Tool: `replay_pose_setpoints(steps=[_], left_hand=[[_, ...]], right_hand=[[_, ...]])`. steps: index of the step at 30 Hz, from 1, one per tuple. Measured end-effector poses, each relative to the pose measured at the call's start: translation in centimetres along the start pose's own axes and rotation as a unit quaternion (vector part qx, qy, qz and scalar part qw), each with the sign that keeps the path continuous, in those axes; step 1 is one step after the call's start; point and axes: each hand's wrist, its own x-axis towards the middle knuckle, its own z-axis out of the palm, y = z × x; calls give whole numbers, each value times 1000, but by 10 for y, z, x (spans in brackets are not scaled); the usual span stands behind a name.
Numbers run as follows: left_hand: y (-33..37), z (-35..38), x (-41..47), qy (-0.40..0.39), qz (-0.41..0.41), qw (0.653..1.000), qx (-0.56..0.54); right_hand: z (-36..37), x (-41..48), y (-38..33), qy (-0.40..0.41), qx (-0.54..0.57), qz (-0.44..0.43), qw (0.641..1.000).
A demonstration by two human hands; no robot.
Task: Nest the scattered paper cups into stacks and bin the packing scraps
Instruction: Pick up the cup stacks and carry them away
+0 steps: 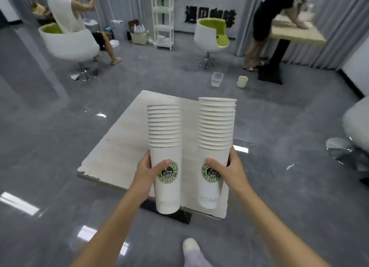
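While both stacks of white, green-badged paper cups hang over the pale square tabletop point(119, 147), set them down level.
Left hand point(147, 172) wraps the left stack point(164, 131), right hand point(231, 171) the right stack point(216, 125), each at its bottom cup; lower bases flat, as top-heavy columns may tip.

Both bare forearms reach forward from the lower edge, drawing slightly together. The left hand point(147, 172) grips the left cup stack point(165, 139) low down, thumb across the front and fingers curled behind. The right hand point(231, 171) grips the right cup stack point(216, 131) the same way. Both hands are level, side by side.
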Motion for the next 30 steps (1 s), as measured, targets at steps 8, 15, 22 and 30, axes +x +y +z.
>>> replay_pose_setpoints(steps=[8, 15, 22, 30], left_hand=[[-17, 131, 25, -145, -27, 989, 25], [-48, 280, 57, -245, -45, 968, 44], [-90, 450, 90, -319, -59, 945, 38], [-132, 620, 124, -391, -95, 914, 48]], right_hand=[[-132, -50, -5, 165, 7, 0, 986], [-256, -63, 2, 269, 14, -5, 963], [-413, -52, -2, 335, -15, -12, 942], [-555, -47, -5, 419, -7, -11, 908]])
